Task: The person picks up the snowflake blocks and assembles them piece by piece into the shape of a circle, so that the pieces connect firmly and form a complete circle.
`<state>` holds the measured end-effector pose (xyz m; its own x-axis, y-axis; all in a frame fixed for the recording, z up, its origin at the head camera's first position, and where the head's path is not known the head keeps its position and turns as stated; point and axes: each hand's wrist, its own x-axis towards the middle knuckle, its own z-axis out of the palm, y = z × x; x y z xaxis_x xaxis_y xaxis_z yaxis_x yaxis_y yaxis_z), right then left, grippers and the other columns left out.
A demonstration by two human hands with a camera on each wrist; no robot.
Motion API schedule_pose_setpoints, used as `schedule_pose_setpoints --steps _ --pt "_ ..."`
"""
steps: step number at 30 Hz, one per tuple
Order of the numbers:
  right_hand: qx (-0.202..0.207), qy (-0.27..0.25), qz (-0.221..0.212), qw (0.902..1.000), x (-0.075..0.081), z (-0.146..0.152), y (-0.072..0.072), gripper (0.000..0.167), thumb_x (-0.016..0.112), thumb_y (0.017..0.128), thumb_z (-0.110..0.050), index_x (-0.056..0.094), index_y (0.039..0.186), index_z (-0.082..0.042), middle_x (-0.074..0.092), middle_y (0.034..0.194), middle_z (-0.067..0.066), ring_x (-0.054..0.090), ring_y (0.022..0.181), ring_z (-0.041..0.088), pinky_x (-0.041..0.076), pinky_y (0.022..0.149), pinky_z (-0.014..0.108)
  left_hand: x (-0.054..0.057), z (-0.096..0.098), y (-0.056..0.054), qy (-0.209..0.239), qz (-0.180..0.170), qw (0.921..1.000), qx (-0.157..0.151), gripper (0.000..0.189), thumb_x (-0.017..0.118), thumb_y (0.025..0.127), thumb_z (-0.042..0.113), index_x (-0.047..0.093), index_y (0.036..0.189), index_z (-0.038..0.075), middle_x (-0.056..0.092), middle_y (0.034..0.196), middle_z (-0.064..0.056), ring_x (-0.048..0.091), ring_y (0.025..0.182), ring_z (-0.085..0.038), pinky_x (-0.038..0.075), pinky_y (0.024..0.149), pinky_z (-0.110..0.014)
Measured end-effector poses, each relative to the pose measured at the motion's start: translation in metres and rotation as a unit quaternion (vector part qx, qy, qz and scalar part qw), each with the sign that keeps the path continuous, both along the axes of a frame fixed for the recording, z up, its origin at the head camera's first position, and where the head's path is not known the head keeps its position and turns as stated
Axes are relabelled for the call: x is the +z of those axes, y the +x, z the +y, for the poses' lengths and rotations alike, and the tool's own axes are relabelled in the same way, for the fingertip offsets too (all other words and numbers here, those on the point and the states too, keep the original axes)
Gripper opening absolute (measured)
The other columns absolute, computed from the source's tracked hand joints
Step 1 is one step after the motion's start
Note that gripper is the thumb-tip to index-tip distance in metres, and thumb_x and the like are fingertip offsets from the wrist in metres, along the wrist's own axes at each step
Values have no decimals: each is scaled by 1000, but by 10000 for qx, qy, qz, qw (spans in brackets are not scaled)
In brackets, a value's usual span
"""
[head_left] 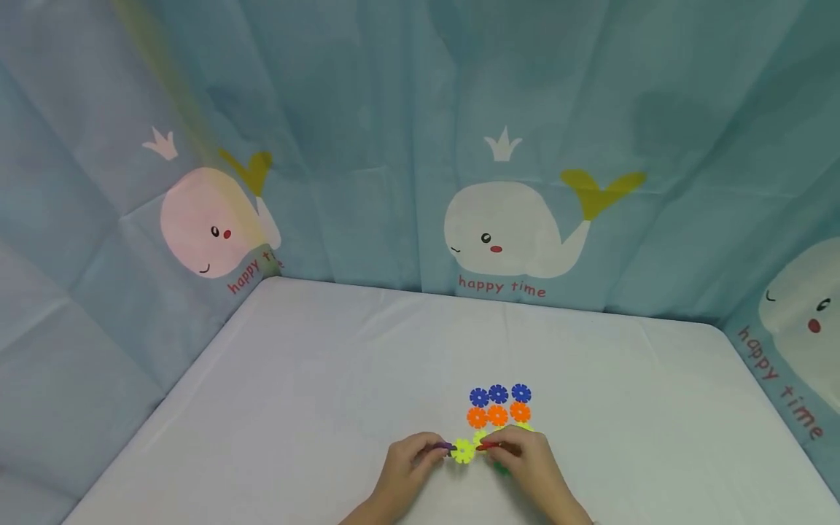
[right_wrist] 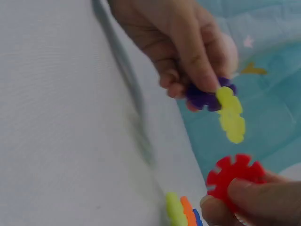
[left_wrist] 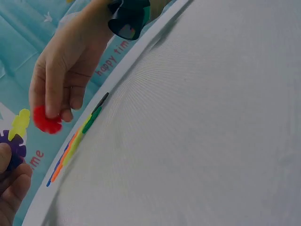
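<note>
My left hand (head_left: 405,467) pinches a purple notched plastic disc (right_wrist: 202,98) between thumb and fingers. Slotted into that disc's edge is a yellow disc (head_left: 462,451), standing crosswise to it and facing the head camera. A red disc (right_wrist: 230,178) of the same kind is pinched in my right hand (head_left: 530,461), just right of the yellow one, with a gap between them in the right wrist view. Both pairs of fingers are held above the white table. Behind and under the right hand, more yellow discs and a green disc (head_left: 502,469) are partly hidden.
Rows of discs lie flat on the white table (head_left: 315,379) beyond the hands: blue discs (head_left: 498,394) at the back, then orange discs (head_left: 497,415). A blue curtain (head_left: 367,131) printed with whales hangs along the table's back and sides.
</note>
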<state>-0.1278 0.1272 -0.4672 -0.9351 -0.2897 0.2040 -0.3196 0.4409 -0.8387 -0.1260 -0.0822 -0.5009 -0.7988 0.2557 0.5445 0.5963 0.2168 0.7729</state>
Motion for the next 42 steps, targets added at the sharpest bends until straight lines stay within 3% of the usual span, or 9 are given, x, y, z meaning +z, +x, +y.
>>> schedule_pose_setpoints --steps 6,16,19,24,27,30,36,39,42 --pt "129 -1051 -491 9932 0 1 -2 8 67 79 -6 62 85 -2 65 81 8 63 69 20 51 61 28 -2 0 -1 -38 93 9998 141 9 62 82 0 62 87 8 63 82 3 57 69 -7 48 60 -21" --pt "7 -1436 -846 9860 -7 -2 -1 10 66 79 -6 62 86 0 65 81 10 63 68 24 51 61 28 0 -1 3 -253 -51 9993 252 10 62 81 -1 62 88 7 63 84 2 58 73 -8 48 64 -22" --pt "170 -1464 -646 9870 -8 -3 -1 10 67 80 -8 63 86 -1 65 80 8 63 67 23 51 61 29 -1 -4 5 -293 -36 9992 276 9 62 82 0 62 88 7 63 83 1 58 74 -8 48 64 -22" --pt "522 -1477 -94 9876 -8 -5 -1 7 65 81 -9 65 86 -4 65 80 6 61 64 22 51 58 31 0 -8 7 -288 -303 9987 277 3 60 86 9 62 87 7 62 83 4 57 73 -6 48 63 -22" --pt "636 -1520 -9 9863 -9 -6 0 6 64 82 -6 65 86 -3 65 80 7 61 63 24 51 57 32 -1 -9 7 -243 -336 9988 267 3 60 85 7 62 87 7 62 83 4 57 72 -6 48 63 -22" --pt "508 -1433 -72 9884 -6 -7 1 4 64 81 -3 65 85 -4 65 79 7 61 62 25 51 56 31 2 -7 7 -141 -181 9994 271 6 61 83 2 61 87 7 63 83 2 58 72 -7 48 63 -21" --pt "151 -1296 -178 9913 7 -7 6 5 64 79 3 65 82 -1 65 76 9 60 60 27 51 55 32 21 1 11 84 105 9998 154 12 61 77 -11 60 84 -2 63 78 -8 59 67 -14 49 59 -22" --pt "-33 -1198 -210 9926 4 -3 5 5 65 79 -1 67 82 -4 65 76 5 59 60 22 51 56 29 17 2 9 -16 6 9999 105 10 61 79 -9 60 85 -1 63 79 -7 59 69 -13 49 62 -22" --pt "-101 -1119 -287 9933 -4 0 3 4 66 79 -4 67 82 -6 65 76 1 58 59 18 50 56 27 4 1 7 -259 -94 9995 127 8 61 81 -2 61 87 3 63 83 -3 59 74 -10 48 66 -21"
